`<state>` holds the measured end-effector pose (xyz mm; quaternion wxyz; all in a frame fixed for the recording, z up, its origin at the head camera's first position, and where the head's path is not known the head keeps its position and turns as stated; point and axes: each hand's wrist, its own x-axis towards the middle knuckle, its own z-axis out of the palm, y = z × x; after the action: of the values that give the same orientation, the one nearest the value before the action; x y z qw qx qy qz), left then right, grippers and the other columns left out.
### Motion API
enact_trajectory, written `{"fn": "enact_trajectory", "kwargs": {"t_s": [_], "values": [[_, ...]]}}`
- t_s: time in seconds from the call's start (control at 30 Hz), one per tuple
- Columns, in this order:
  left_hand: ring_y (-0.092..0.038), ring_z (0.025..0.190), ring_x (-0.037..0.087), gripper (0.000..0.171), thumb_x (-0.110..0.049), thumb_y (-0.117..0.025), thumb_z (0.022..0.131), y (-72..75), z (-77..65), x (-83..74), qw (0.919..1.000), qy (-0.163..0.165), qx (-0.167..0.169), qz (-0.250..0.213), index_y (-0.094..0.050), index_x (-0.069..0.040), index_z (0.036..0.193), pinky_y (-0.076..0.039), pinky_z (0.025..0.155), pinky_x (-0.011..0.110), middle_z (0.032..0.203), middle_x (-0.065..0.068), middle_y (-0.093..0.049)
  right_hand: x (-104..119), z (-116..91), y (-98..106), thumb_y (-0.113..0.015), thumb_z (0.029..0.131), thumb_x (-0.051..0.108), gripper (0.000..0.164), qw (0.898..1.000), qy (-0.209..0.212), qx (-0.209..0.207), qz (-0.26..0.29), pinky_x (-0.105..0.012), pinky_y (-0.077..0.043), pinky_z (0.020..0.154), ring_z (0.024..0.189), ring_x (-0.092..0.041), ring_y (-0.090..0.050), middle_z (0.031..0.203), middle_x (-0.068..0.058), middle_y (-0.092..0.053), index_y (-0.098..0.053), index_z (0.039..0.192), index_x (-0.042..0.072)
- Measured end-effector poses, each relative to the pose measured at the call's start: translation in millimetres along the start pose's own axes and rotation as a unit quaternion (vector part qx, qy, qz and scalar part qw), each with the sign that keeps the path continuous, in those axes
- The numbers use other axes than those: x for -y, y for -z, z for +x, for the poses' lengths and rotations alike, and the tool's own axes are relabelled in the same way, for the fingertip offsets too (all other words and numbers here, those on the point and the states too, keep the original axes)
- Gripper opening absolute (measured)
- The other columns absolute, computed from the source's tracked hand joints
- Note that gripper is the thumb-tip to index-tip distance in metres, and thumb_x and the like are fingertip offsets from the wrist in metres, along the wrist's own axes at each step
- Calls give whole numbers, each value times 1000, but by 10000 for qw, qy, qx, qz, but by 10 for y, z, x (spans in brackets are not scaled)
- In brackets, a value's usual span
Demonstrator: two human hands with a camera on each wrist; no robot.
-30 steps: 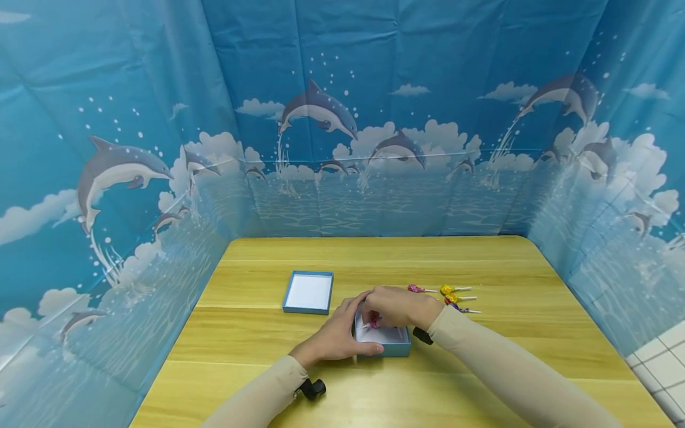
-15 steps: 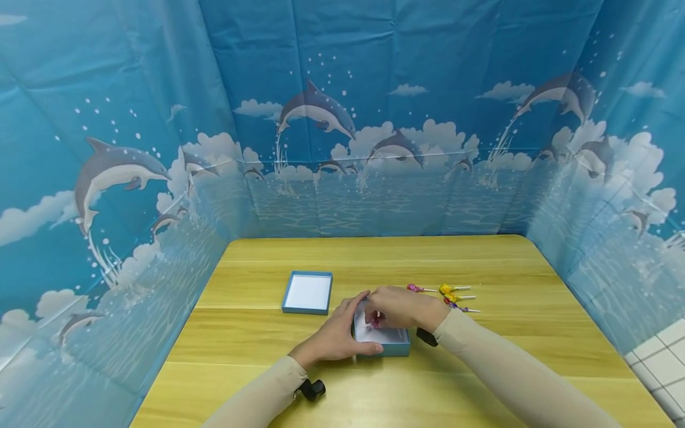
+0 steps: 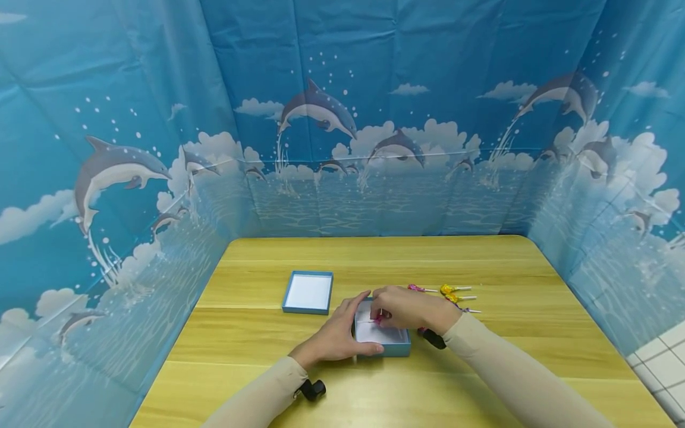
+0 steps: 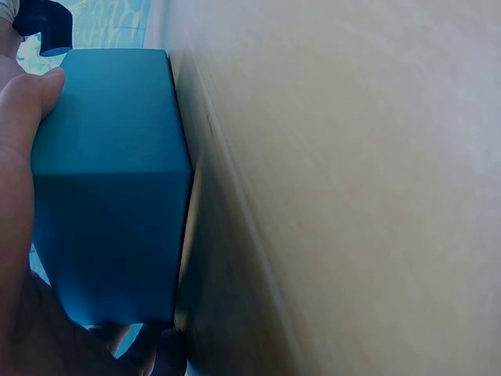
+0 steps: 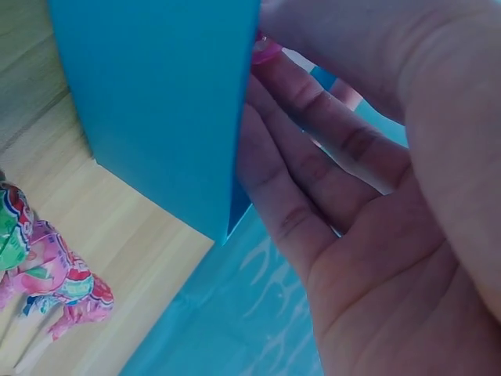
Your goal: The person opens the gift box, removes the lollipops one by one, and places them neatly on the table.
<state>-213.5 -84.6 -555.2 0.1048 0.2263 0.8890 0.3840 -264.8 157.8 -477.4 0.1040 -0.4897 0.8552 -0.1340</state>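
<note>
A blue open-topped box (image 3: 397,349) with a white inside stands on the table in front of me. My left hand (image 3: 336,337) grips its left side. In the left wrist view the thumb (image 4: 51,92) lies on one blue face, and the other fingers reach round the far end. My right hand (image 3: 409,306) dips into the box from the right, pinching a pink-wrapped lollipop (image 3: 378,320) over the white bottom. The right wrist view shows a bit of pink wrapper (image 5: 266,50) at the fingertips, mostly hidden by the box wall.
The shallow blue lid (image 3: 307,292), white inside, lies behind and left of the box. Behind my right hand lie a pink lollipop (image 3: 415,288) and yellow lollipops (image 3: 447,289). The right wrist view shows several wrapped lollipops (image 5: 48,262) beside the box. A dolphin-print curtain (image 3: 342,196) surrounds the table.
My right hand has shifted slightly right inside the box with the pink lollipop, uncovering more of the white bottom. The left hand and the box have stayed in place.
</note>
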Motion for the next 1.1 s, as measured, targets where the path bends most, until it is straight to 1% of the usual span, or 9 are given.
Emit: {"fn": "enact_trajectory", "kwargs": {"t_s": [0.13, 0.27, 0.37, 0.5, 0.6, 0.83, 0.97, 1.1], "values": [[-57, 149, 26, 125, -68, -91, 94, 12, 4, 0, 10000, -4, -3, 24, -16, -34, 189, -56, 119, 52, 180, 12, -44, -28, -25, -6, -87, 105, 7, 10, 9998, -11, -117, 137, -22, -62, 83, 93, -11, -73, 107, -2, -79, -88, 115, 9], [-58, 146, 23, 125, -69, -91, 93, 14, 7, 0, 10000, 18, -18, 38, -17, -35, 189, -57, 118, 50, 179, 10, -45, -43, -55, 5, -86, 106, 6, 10, 9993, 18, -222, 294, -26, -66, 85, 93, -8, -75, 108, -2, -80, -87, 116, 7], [-58, 146, 24, 126, -70, -91, 93, 12, 4, -2, 10000, 24, -20, 38, -17, -33, 189, -57, 118, 51, 179, 9, -46, -49, -84, 16, -85, 106, 6, 10, 9989, 10, -289, 368, -27, -67, 86, 94, -9, -76, 109, -1, -81, -86, 116, 7], [-58, 146, 24, 126, -70, -90, 94, 2, 1, 5, 10000, 33, 2, 50, -17, -34, 189, -57, 118, 51, 179, 10, -46, -60, -121, 15, -86, 106, 9, 10, 9985, 14, -436, 334, -26, -66, 86, 95, -11, -77, 109, 2, -82, -84, 116, 10], [-58, 146, 23, 126, -72, -89, 93, -9, 3, 17, 10000, 50, 11, 73, -15, -38, 189, -57, 118, 51, 179, 9, -46, -72, -147, 7, -86, 107, 10, 10, 9979, 46, -569, 312, -25, -66, 84, 93, -10, -76, 109, 2, -82, -84, 116, 11], [-57, 149, 23, 125, -75, -88, 93, -24, -4, 20, 10000, 81, 6, 42, -14, -42, 188, -56, 121, 52, 180, 8, -45, -88, -206, -16, -87, 107, 11, 17, 9959, 214, -828, 288, -22, -63, 81, 92, -7, -74, 112, 2, -81, -86, 124, 10], [-57, 149, 23, 125, -76, -88, 92, -26, -3, 26, 10000, 90, -6, 26, -15, -42, 188, -56, 120, 52, 180, 7, -45, -94, -242, -17, -85, 108, 12, 16, 9948, 255, -955, 234, -20, -61, 78, 88, -7, -70, 111, 2, -78, -87, 123, 10], [-57, 148, 23, 124, -76, -88, 92, -26, 4, 35, 10000, 81, -8, 48, -14, -45, 187, -57, 119, 52, 180, 8, -45, -98, -286, -9, -85, 108, 13, 12, 9939, 199, -1047, 291, -20, -60, 77, 87, -7, -68, 109, 3, -76, -86, 120, 11]]}}
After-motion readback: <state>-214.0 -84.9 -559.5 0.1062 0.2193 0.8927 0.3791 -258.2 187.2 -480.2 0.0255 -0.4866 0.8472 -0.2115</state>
